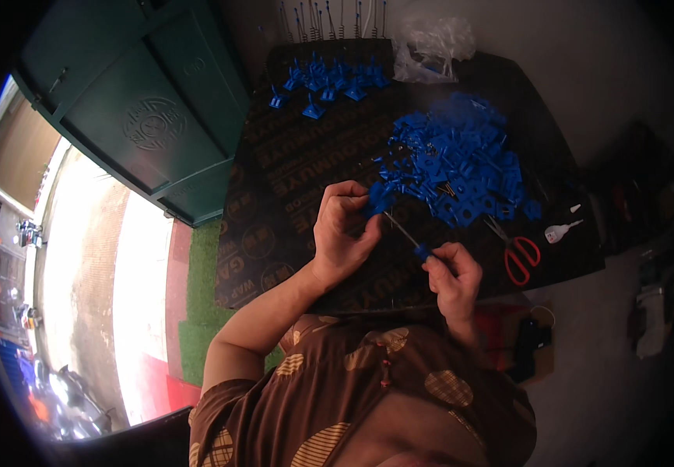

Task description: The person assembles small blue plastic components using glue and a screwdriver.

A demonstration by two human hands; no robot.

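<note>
On a dark board (290, 156) heaped far right with blue parts (461, 167), the left hand (342, 229) pinches one blue piece (378, 198) steady while the right hand (452, 272) grips a thin rod (407, 233), angled into it

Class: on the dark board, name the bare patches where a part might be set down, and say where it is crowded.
Bare: the board left of the blue pile, below the finished row; also its near-left corner beside the left hand. Crowded: the right side, with the pile, scissors and a small white bottle.
</note>
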